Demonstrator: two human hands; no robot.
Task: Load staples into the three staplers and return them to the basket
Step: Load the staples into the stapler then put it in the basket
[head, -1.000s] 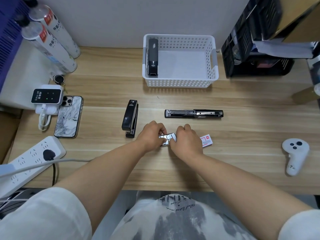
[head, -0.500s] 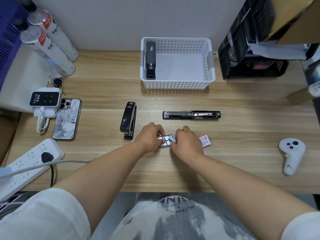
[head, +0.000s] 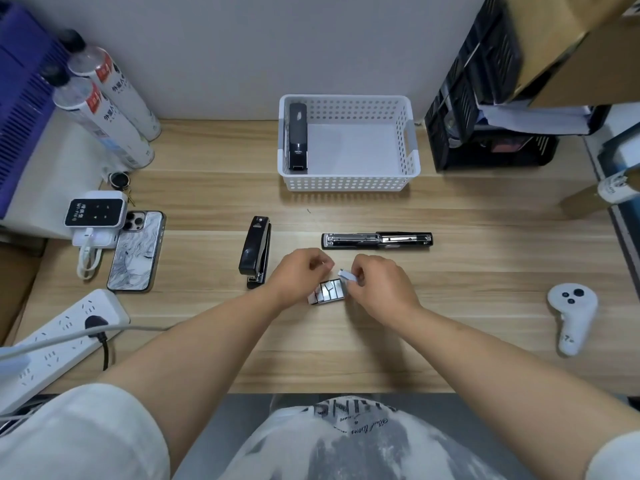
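A small open staple box (head: pixel 328 291) with silvery staple strips lies on the wooden desk between my hands. My right hand (head: pixel 382 284) pinches one strip of staples (head: pixel 346 274) just above the box's right end. My left hand (head: pixel 297 271) hovers at the box's left end, fingers curled, with nothing visible in them. An opened stapler (head: pixel 377 240) lies flat just beyond my hands, its metal channel showing. A closed black stapler (head: pixel 256 252) stands to the left. A third black stapler (head: pixel 298 140) lies against the left wall of the white basket (head: pixel 346 184) at the back.
A power strip (head: pixel 59 337), a phone (head: pixel 136 251) and a small charging device (head: pixel 95 211) occupy the left side, with two bottles (head: pixel 104 112) behind them. A white controller (head: pixel 571 317) lies at the right. Black crates (head: pixel 485 133) stand right of the basket.
My right hand has lifted a staple strip out of the box, and my left hand has let go of the box and risen slightly. The view has shifted a little.
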